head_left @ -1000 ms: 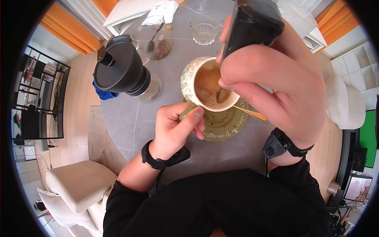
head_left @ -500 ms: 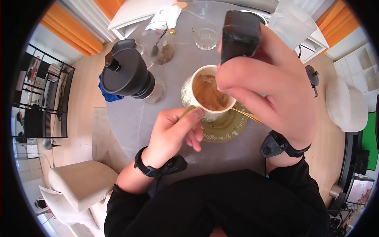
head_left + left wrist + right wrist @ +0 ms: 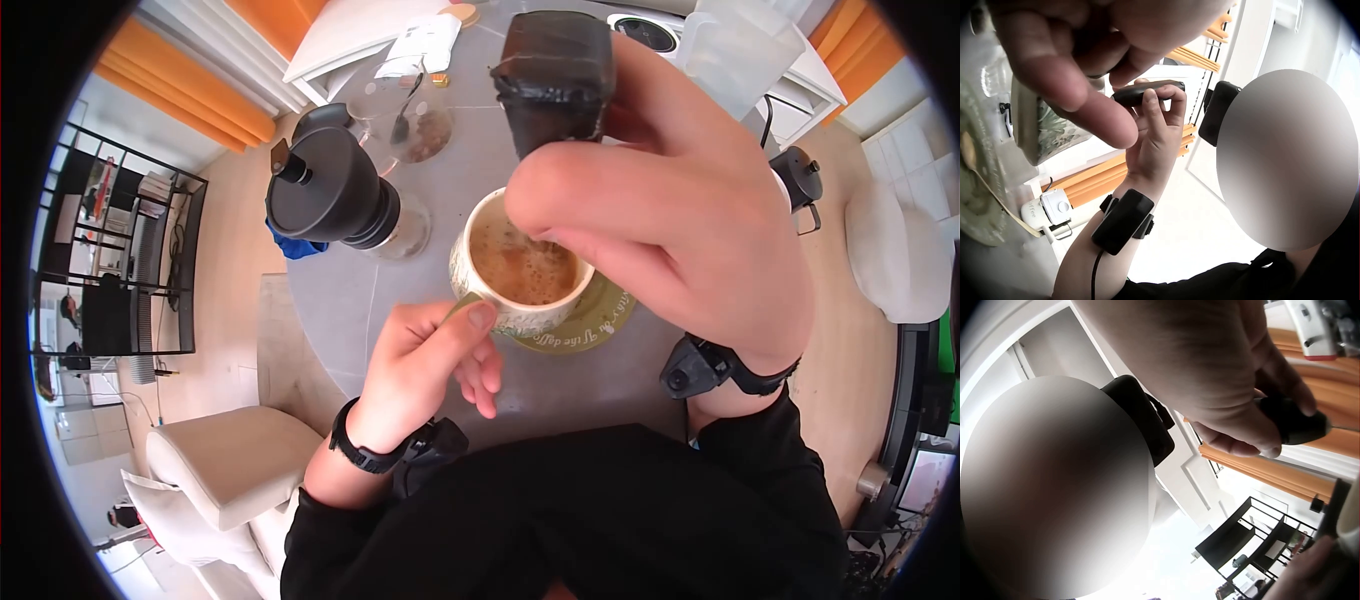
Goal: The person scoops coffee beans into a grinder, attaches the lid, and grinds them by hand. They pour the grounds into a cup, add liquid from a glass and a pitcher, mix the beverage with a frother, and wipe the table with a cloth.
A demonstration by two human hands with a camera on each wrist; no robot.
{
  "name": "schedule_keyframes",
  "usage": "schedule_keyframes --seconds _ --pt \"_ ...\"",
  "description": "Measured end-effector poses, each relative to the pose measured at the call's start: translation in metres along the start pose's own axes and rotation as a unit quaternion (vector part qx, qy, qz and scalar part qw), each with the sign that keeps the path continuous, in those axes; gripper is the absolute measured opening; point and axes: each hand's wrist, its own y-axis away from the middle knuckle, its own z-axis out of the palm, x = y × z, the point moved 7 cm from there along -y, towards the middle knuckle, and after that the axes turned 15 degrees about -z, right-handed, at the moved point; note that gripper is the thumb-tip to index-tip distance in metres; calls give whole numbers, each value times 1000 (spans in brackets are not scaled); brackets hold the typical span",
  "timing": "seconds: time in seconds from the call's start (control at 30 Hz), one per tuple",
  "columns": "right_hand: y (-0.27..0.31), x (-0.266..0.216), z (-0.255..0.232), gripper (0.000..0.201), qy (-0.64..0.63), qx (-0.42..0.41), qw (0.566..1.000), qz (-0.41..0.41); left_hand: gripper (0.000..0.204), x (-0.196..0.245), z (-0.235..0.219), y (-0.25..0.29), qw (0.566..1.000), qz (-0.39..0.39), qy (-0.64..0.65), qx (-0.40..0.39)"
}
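A patterned cup (image 3: 458,262) of frothy brown drink is tilted above a green saucer (image 3: 590,335) with lettering on its rim. My left hand (image 3: 415,365) pinches the cup's green handle (image 3: 462,303) between thumb and fingers. Over the cup, my right hand (image 3: 690,200) grips a black handheld device (image 3: 556,80); its lower end is hidden behind the fingers. In the right wrist view the black device (image 3: 1294,420) shows a thin rod at its tip. A gold spoon (image 3: 1004,206) lies on the saucer in the left wrist view.
Left of the cup stands a black coffee grinder (image 3: 328,190) with a clear base. Behind it are a clear container (image 3: 432,135) with beans and a dark spoon, and a white packet (image 3: 420,42). A clear pitcher (image 3: 735,60) stands at the back right.
The cup and left hand have shifted slightly left and down in the head view. The right hand and black device have moved left over the cup, hiding more of its rim.
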Motion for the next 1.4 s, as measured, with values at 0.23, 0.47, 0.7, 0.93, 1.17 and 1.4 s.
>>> schedule_keyframes --seconds 0.23,0.47,0.7,0.93,1.17,1.4 --pt "-9 -7 0 22 -52 63 997 14 36 4 1 9 999 -23 -30 14" --pt "-3 -1 11 22 -26 10 1000 -5 35 7 2 13 998 -28 -54 11" --pt "-5 -2 14 21 -33 2 999 2 39 12 5 16 994 -25 -92 60" --pt "-8 -5 17 21 -40 -8 999 10 39 10 6 16 994 -35 -90 58" --pt "-3 -6 12 21 -50 -17 998 20 39 1 0 18 996 -78 -51 9" --pt "-1 -5 9 21 -57 -25 998 29 39 2 1 21 995 -92 -50 7"
